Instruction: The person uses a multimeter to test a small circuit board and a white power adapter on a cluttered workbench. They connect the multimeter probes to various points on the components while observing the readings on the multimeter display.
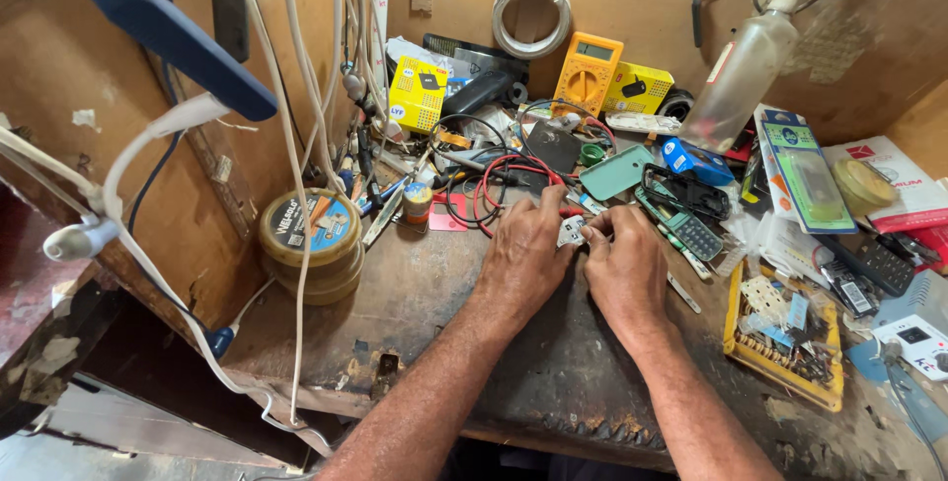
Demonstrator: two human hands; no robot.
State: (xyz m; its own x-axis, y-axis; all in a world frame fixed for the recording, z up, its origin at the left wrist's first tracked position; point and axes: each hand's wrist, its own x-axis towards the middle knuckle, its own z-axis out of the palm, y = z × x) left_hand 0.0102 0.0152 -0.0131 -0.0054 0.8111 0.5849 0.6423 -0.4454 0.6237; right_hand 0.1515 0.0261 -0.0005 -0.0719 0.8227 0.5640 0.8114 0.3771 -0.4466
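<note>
— What have you got in your hands there?

— From the head view, a small white flat part [571, 231], some kind of little board or cover. My left hand [523, 256] pinches it from the left, fingers closed on its edge, and my right hand [624, 269] meets it from the right, fingertips clamped on the other side. It sits just above the worn dark wooden bench [553, 372], between both hands, near the middle.

— And what lies around them?

— Just beyond my knuckles is a tangle of red and black wires [499, 185]. Behind that stands a yellow handheld multimeter [587, 71], leaning against the brown back wall. To my right lies a small open phone with a keypad [689, 232], with a teal plastic phone cover [614, 173] near it. Further right there is a yellow tray of small parts [780, 338]. On my left sit stacked round tins with a blue and yellow label [311, 244], crossed by white cables. A clear plastic squeeze bottle [741, 76] leans at the back right.
</note>
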